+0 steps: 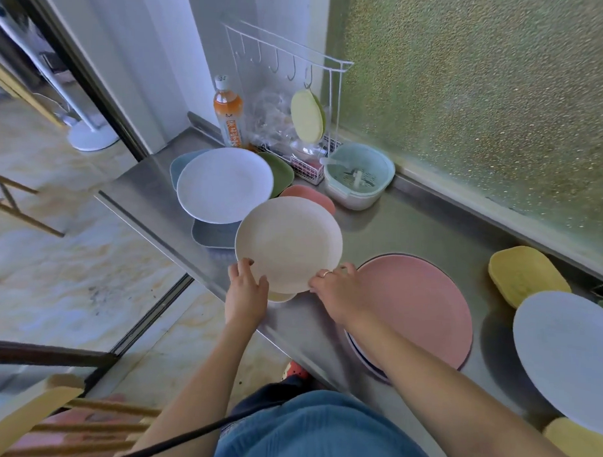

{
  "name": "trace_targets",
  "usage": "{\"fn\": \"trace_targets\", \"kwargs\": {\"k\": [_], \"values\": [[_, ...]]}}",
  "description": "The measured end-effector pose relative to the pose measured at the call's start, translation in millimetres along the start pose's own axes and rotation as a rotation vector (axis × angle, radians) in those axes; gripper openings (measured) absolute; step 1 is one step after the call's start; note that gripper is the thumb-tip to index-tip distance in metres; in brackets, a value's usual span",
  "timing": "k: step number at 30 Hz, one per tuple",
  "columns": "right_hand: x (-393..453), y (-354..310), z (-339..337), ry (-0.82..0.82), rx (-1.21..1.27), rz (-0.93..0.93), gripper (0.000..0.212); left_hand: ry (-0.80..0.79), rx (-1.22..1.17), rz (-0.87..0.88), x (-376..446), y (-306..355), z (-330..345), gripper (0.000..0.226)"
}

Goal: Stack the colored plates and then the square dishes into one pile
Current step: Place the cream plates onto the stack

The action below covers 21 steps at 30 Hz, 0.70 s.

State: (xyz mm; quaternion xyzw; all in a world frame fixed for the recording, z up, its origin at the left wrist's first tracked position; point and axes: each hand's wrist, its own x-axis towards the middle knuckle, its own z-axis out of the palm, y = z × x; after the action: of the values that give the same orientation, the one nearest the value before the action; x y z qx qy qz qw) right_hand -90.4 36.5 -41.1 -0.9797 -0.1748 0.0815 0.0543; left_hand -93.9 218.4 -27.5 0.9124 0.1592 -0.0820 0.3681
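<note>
Both hands hold a beige round plate (287, 243) by its near rim above the steel counter (430, 229). My left hand (247, 283) grips the left near edge, my right hand (332, 280) grips the right near edge. A pale yellow dish (280, 297) peeks out beneath it. To the right lies a pink round plate (417, 307) on top of other plates. Behind, a light blue round plate (223, 184) rests on grey-blue square dishes (212, 235). A green dish (281, 173) and a pink dish (311, 196) lie further back.
A yellow square dish (524, 275), a large light blue plate (569, 354) and another yellow dish (576, 443) sit at the right. A mint strainer bowl (360, 179), an orange bottle (229, 113) and a white wire rack (298, 91) stand at the back wall. The counter's edge drops to the floor at left.
</note>
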Motion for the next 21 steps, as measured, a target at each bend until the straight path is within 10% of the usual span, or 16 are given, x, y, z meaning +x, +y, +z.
{"fn": "trace_targets", "kwargs": {"k": [8,14,21], "values": [[-35,12,-10,0.372,0.19,-0.023,0.03,0.128,-0.632,-0.354,31,14,-17,0.04],[-80,30,-13,0.43,0.262,0.012,0.023,-0.121,-0.332,-0.201,28,38,-1,0.027],[-118,57,-15,0.611,0.724,0.929,0.049,-0.383,-0.367,0.015,0,78,40,0.025]]}}
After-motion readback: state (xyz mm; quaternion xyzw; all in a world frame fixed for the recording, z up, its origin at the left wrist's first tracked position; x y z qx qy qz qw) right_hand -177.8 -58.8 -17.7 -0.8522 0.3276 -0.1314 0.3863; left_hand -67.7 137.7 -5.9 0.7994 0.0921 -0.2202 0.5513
